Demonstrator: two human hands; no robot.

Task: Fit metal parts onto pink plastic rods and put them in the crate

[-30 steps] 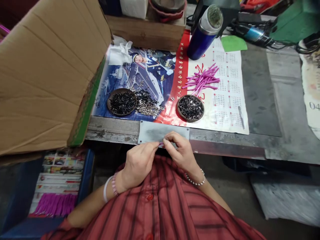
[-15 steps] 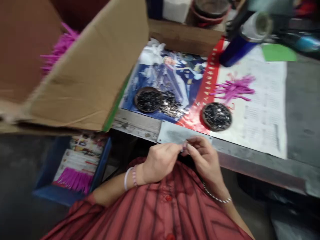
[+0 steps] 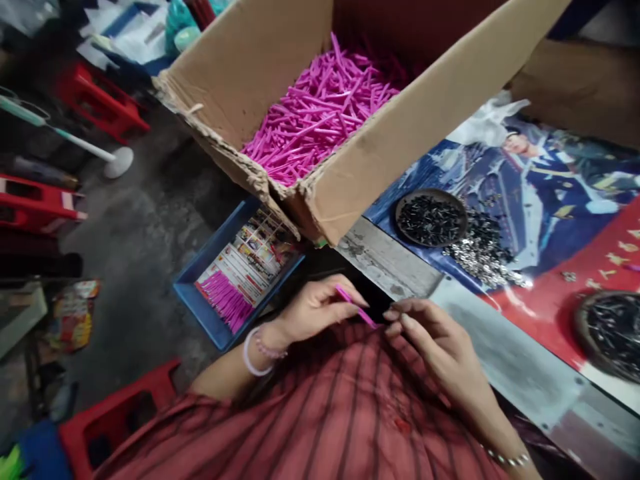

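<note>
My left hand (image 3: 315, 308) pinches a thin pink stick (image 3: 356, 308) just in front of my chest. My right hand (image 3: 434, 340) has its fingertips closed on the stick's other end. Both hands hover beside the metal bench edge (image 3: 505, 360). A large cardboard box (image 3: 350, 167) full of pink sticks (image 3: 320, 113) stands on the bench to the left. A round dish of small black parts (image 3: 431, 219) lies on a poster (image 3: 540, 200), with a heap of tiny silver rings (image 3: 483, 257) beside it.
A blue tray (image 3: 210, 313) on the floor holds more pink sticks (image 3: 226, 301) on printed paper. A second dish of black parts (image 3: 610, 330) sits at the right edge. Red stools (image 3: 100, 100) and a white stand (image 3: 117, 160) are on the floor to the left.
The view has swung left and now looks into the cardboard box. The hands have drawn slightly apart, showing more of the pink stick between them.
</note>
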